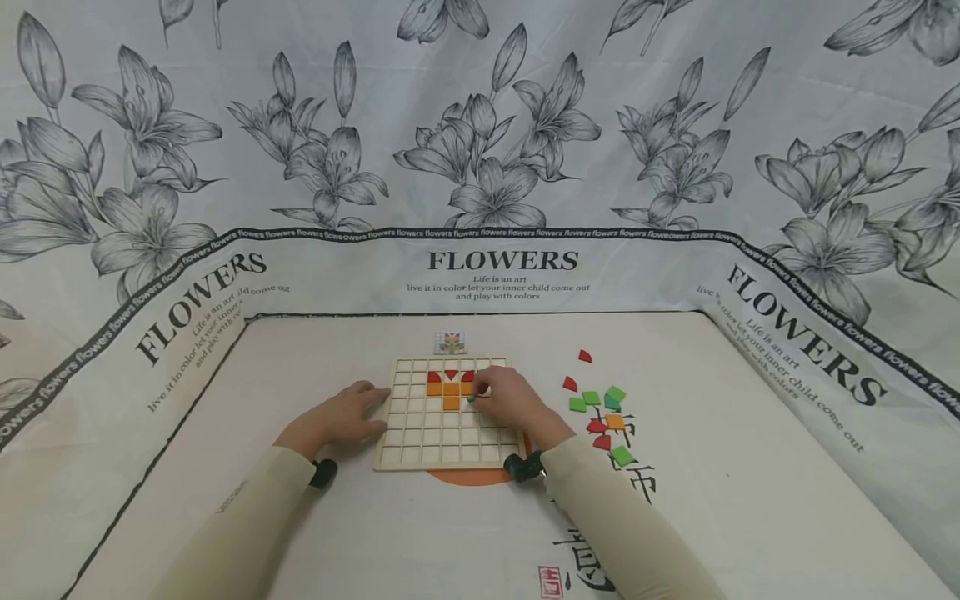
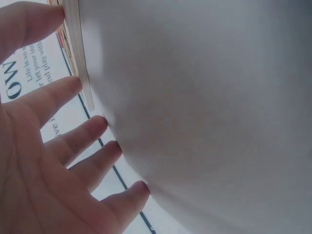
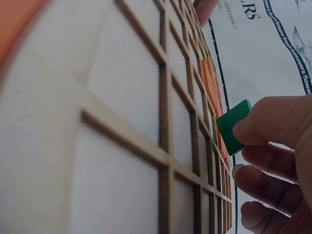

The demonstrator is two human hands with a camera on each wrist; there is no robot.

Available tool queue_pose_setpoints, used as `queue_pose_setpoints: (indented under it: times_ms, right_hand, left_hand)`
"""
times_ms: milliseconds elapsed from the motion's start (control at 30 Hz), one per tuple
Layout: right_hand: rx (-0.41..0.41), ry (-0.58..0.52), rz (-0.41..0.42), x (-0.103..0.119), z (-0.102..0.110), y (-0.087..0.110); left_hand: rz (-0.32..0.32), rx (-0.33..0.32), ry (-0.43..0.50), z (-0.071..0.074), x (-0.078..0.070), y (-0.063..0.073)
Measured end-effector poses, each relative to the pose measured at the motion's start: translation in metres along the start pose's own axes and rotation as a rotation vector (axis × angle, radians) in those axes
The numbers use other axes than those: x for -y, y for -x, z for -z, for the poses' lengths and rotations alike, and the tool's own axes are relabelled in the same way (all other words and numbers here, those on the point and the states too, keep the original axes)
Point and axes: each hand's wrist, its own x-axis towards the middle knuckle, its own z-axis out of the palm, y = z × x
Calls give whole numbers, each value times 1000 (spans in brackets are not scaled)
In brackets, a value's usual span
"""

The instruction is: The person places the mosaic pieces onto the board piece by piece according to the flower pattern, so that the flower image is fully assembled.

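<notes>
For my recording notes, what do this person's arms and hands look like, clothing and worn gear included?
The left sleeve and right sleeve are long, plain and pale beige. The left hand and right hand wear no gloves. Small black devices sit at both wrists, by the cuffs.
</notes>
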Motion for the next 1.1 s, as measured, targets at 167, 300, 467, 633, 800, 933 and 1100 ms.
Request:
queue_pose_setpoints:
  times_ms: [167,300,467,633,800,933,1100]
  right_hand:
    - [26,101,32,3,-4,-2]
    - [49,163,63,3,-5,-2]
    - [62,199,124,6,-5,-1]
    - [66,226,138,6,-7,-1]
    - [59,251,148,7,-7,0]
    - [52,265,132,8,-8,-1]
    - [35,282,115,8,-12,-2]
  left_hand:
    - [-1,0,-2,0,-1,0]
    - [-9,-5,-13,1,-1,0]
    - [-10,-9,-11,1,0,-1]
    - [6,-1,0,-1,0,-1]
    - [-5,0,0,0,-1,1]
    - [-12,2,-2,0,-1,1]
    - [-9,1,1,-2,1,0]
